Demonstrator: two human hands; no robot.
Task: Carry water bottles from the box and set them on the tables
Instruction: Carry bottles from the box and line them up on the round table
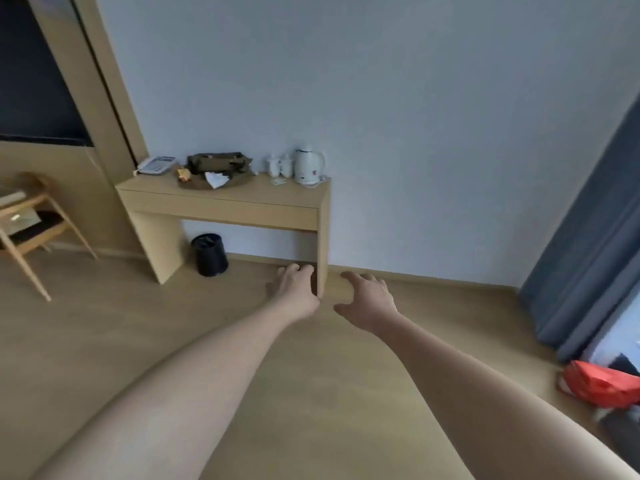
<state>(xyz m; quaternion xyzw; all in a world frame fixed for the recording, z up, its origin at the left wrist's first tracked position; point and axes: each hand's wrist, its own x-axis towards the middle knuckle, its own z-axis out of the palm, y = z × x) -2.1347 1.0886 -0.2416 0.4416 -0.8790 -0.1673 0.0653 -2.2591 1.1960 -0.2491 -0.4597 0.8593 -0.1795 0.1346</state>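
Both arms reach forward, left hand [294, 285] and right hand [369, 299] empty, each grip loosely apart. The pale wooden table [221, 202] stands against the wall, carrying a white kettle [309, 166].

- The room is dim, with soft and cool daylight; the brightest patch is at the right edge beside the blue curtain [588, 237]
- Shadows are weak, only a dark zone under the desk [221, 199]
- No glare
- The whole picture is a little soft, and the red bag [602, 384] is blurred
- Wide-angle distortion tilts the wooden frame [107, 81] and stretches the forearms
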